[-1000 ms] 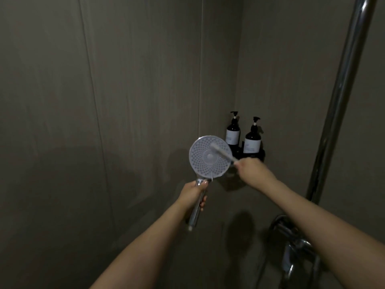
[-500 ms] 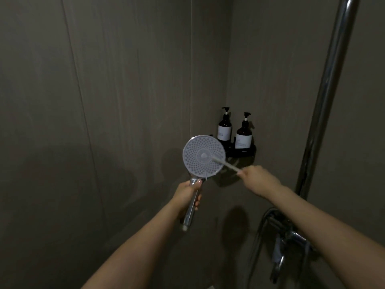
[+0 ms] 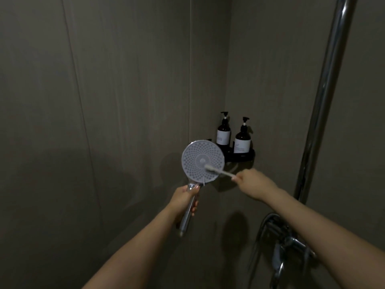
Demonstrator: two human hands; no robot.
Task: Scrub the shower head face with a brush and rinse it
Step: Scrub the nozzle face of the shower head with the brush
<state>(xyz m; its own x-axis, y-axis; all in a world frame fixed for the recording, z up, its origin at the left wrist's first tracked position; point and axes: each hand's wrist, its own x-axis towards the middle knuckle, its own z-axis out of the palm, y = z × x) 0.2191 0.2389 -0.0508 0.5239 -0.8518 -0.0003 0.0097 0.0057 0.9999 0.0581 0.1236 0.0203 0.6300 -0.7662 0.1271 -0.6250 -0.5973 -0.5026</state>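
A round shower head (image 3: 195, 157) with a pale, dotted face points toward me in the middle of the view. My left hand (image 3: 184, 200) grips its chrome handle (image 3: 187, 215) just below the face. My right hand (image 3: 253, 184) holds a thin white brush (image 3: 218, 172) by the end of its handle. The brush head lies against the lower right part of the shower head face.
Two dark pump bottles (image 3: 241, 138) stand on a black corner shelf (image 3: 248, 156) just behind the shower head. A chrome riser pipe (image 3: 327, 90) runs up the right wall. The chrome mixer tap (image 3: 289, 245) and hose sit low on the right. Grey walls meet in a corner.
The brush head has moved down across the face, from its upper right to its lower right. My right hand dropped and shifted right. The view drifted slightly.
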